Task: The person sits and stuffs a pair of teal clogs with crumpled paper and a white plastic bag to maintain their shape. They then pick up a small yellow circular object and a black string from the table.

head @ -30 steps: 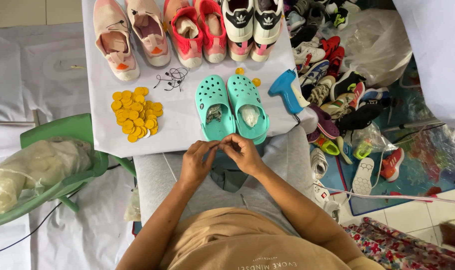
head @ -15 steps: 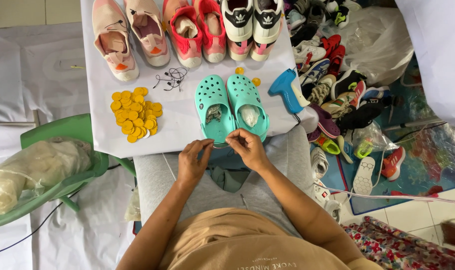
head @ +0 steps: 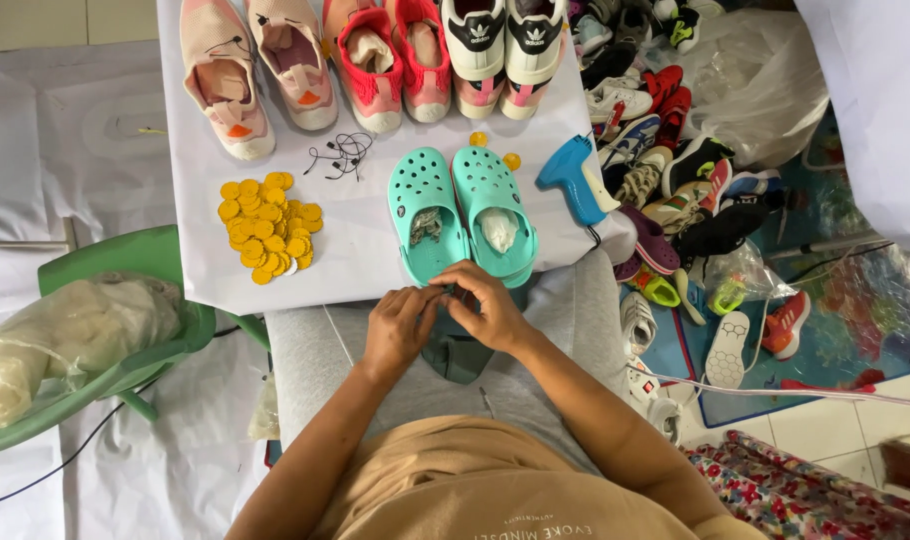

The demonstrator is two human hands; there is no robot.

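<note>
The left hand (head: 400, 325) and the right hand (head: 490, 310) met fingertip to fingertip over the person's lap, both pinched on something too small to make out, just at the near edge of the white sheet (head: 375, 215). Directly beyond their fingers stood the pair of teal clogs (head: 462, 212), heels at that edge, each stuffed with paper. To my eye the tiny piece could easily slip and vanish into the dark cloth (head: 455, 355) on the lap, and a jolt might nudge the clogs off the edge. Left of them lay a heap of yellow discs (head: 268, 225), near some black cords (head: 340, 155); a blue glue gun (head: 573, 175) sat at the right edge, with pink shoes (head: 385, 60) along the far edge.
</note>
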